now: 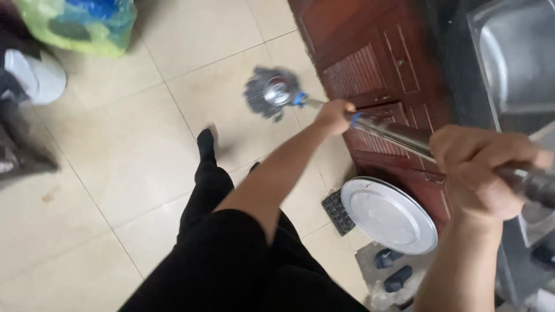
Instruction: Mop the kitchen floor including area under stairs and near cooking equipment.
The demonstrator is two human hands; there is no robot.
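Observation:
I hold a mop with both hands. Its grey stringy head, with a shiny round disc in the middle, rests on the cream floor tiles. My left hand grips the metal handle far down, by a blue collar. My right hand is closed around the upper, darker part of the handle near the camera. My black-clad leg and foot stand on the tiles just below the mop head.
Dark red wooden cabinet doors with louvres run along the right, under a steel sink. A round metal tray leans against them beside a black grate. Dark slippers lie below. A green-blue plastic bag sits top left.

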